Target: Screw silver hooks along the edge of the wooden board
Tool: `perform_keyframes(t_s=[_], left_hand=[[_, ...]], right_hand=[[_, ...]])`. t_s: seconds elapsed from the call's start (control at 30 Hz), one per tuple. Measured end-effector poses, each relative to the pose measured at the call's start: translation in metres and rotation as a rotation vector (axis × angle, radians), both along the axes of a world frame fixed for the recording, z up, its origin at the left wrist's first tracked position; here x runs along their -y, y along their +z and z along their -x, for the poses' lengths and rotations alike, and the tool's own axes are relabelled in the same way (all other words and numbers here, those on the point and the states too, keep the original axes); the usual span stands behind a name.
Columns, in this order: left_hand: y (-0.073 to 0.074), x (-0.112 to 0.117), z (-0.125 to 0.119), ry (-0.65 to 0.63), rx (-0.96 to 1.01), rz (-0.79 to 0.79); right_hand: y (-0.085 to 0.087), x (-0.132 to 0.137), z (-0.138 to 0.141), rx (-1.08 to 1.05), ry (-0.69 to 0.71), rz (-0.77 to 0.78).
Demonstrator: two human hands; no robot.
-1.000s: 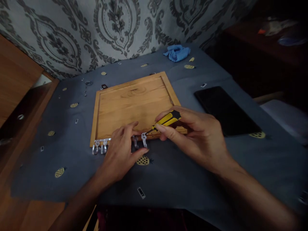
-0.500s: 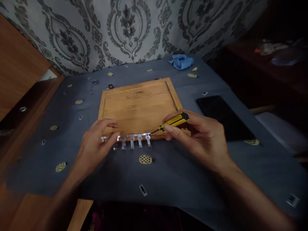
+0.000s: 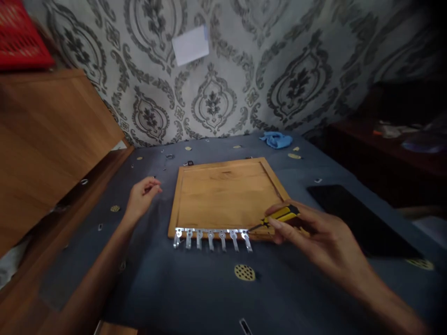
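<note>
A yellow-and-black screwdriver [image 3: 282,214] lies in my right hand [image 3: 321,237], held between thumb and fingers. Its tip points at the right end of a silver metal hook rail [image 3: 211,232]. That rail, with several hooks hanging down, lies along the near edge of a framed wooden board [image 3: 223,195]. My left hand [image 3: 142,195] is over the tablecloth, left of the board and apart from it. Its fingers are loosely bent with nothing visible in them. Beyond it, small metal bits [image 3: 169,157] lie on the cloth, too small to name surely.
A dark tablecloth [image 3: 195,293] with pineapple prints covers the table. A black flat tablet-like slab [image 3: 359,218] lies at the right, a crumpled blue cloth [image 3: 276,139] at the back. Wooden furniture [image 3: 56,139] borders the left, with a red basket [image 3: 23,39] on top; patterned wallpaper stands behind.
My left hand has let go of the rail's left end and moved away to the far left. The screwdriver tip stays at the rail's right end. The camera view has tilted upward.
</note>
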State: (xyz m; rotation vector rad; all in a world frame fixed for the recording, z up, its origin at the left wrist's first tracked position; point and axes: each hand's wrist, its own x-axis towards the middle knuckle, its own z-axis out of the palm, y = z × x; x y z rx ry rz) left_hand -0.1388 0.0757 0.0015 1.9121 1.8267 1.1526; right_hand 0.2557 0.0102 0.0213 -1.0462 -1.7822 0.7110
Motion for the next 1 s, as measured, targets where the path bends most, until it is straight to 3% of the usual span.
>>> perform_keyframes(t_s=[0.2,0.33,0.7,0.83,1.0], left_hand=[[-0.034,-0.038,0.019,0.018,-0.119,0.064],[-0.046,-0.059,0.025,0.055,-0.192,0.090],[-0.054,-0.118,0.031,0.244,-0.346,0.129],[-0.055,-0.122,0.033,0.251,-0.374,0.137],[-0.059,-0.115,0.038,0.251,-0.374,0.084]], right_hand=[[-0.001,-0.002,0.000,-0.007,-0.058,0.019],[-0.001,-0.003,0.001,0.005,-0.085,0.016],[0.004,0.002,0.003,-0.002,-0.124,-0.009],[0.003,0.001,0.002,-0.037,-0.130,0.093],[0.003,-0.001,0.002,-0.045,-0.155,0.113]])
